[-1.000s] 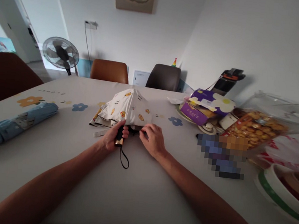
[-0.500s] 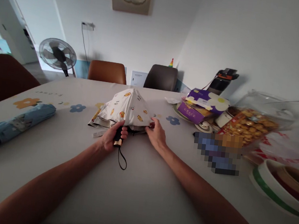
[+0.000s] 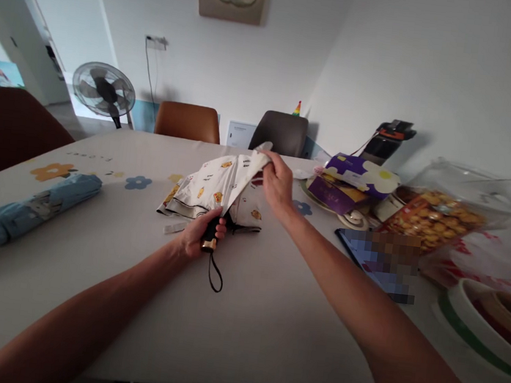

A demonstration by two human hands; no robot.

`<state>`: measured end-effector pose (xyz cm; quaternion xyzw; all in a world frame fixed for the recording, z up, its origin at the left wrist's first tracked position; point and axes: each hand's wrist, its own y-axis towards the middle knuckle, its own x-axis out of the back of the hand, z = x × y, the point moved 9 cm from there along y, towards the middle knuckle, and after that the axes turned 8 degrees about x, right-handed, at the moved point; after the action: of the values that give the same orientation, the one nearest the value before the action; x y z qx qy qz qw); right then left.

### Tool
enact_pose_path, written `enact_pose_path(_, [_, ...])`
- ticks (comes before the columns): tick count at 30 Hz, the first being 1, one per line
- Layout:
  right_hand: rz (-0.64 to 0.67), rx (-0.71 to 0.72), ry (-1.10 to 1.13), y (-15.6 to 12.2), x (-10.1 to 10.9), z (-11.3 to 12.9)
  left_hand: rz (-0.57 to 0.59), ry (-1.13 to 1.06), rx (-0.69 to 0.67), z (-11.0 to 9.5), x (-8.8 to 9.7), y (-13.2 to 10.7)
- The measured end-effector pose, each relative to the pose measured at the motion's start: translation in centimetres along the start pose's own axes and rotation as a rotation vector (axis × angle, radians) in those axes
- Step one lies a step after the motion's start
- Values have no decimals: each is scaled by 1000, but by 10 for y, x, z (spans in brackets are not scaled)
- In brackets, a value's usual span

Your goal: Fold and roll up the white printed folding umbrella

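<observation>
A white folding umbrella (image 3: 210, 186) printed with small yellow figures lies half collapsed in the middle of the table. My left hand (image 3: 199, 237) is closed round its black handle with a gold end, and a black wrist loop (image 3: 214, 276) hangs from it onto the table. My right hand (image 3: 278, 179) is raised above the umbrella's far side and pinches a fold of its white canopy, pulling that fold up and away.
A folded blue umbrella (image 3: 27, 211) lies at the left of the white flower-print tablecloth (image 3: 240, 325). On the right are a purple box (image 3: 343, 186), a bag of snacks (image 3: 437, 215), a phone (image 3: 377, 260) and stacked bowls (image 3: 490, 316). Two chairs (image 3: 189, 122) and a fan (image 3: 104, 89) stand behind.
My right hand has left the umbrella's near edge, taken a fold of the canopy and lifted it up toward the far side. My left hand has stayed on the handle.
</observation>
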<state>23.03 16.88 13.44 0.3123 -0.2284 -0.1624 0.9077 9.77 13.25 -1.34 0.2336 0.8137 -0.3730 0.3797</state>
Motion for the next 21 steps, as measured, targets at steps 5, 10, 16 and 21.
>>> enact_pose_path(5, [145, 305, -164, 22, -70, 63, 18, 71, 62, 7, -3, -2])
enact_pose_path(10, [178, 342, -299, 29, -123, 58, 26, 87, 18, 3, -9, -4])
enact_pose_path(16, [234, 288, -371, 29, -152, 34, 43, 104, -26, -2, -12, -4])
enact_pose_path(21, [396, 216, -404, 30, -165, 15, -7, 123, -42, -3, -7, -3])
